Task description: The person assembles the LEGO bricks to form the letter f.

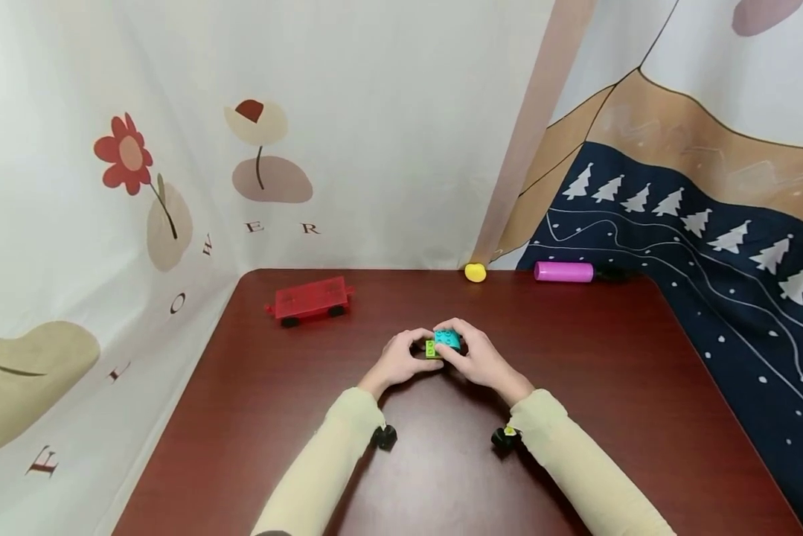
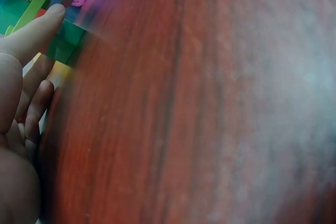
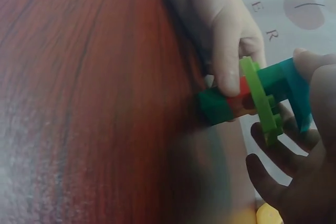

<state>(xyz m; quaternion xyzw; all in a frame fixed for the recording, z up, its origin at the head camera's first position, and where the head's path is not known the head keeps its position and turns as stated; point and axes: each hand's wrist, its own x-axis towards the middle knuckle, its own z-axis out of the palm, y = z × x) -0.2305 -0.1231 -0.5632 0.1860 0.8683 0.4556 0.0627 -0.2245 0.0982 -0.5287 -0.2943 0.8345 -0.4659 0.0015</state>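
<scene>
Both hands meet over the middle of the table around one small stack of toy building bricks. In the right wrist view the stack has a dark green brick [image 3: 214, 107] at its foot, a red brick [image 3: 240, 98] above, then a lime green plate [image 3: 258, 98], another green brick [image 3: 274, 78] and a teal brick [image 3: 297, 93] on top. My left hand [image 1: 400, 357] holds the lower part, its thumb across the red brick. With thumb and fingers, my right hand [image 1: 478, 359] pinches the teal brick; its other fingers curl loosely beside the lime plate.
A red toy wagon [image 1: 312, 299] with black wheels stands at the back left of the brown table [image 1: 428, 476]. Along the back edge lie a small yellow piece [image 1: 475, 272] and a pink cylinder [image 1: 563, 272] with a dark end. Printed cloth [image 1: 388, 134] hangs behind.
</scene>
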